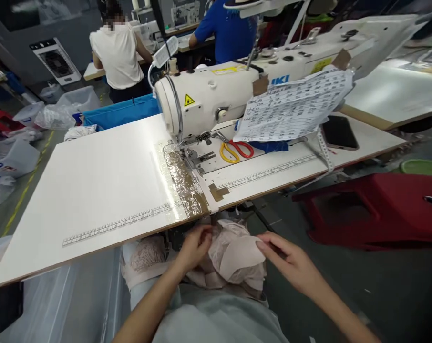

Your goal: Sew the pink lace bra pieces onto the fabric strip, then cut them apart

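Observation:
Pale pink garment pieces (230,259) lie bunched on my lap, just below the front edge of the sewing table. A smooth, rounded panel of this cloth faces up. Its right edge is pinched between the thumb and fingers of my right hand (291,264). At the left side of the bundle, my left hand (194,247) has its fingers curled into the cloth; their tips are partly hidden. More pink fabric with a lace pattern (148,255) rests to the left of my left forearm.
Above my hands stands a white sewing machine (201,100) on a white table (112,176). Red-and-yellow-handled scissors (237,151), a written sheet (294,107) and a phone (339,132) are there. A red stool (380,209) is at right, a clear bin (83,295) at left. Two people sit beyond.

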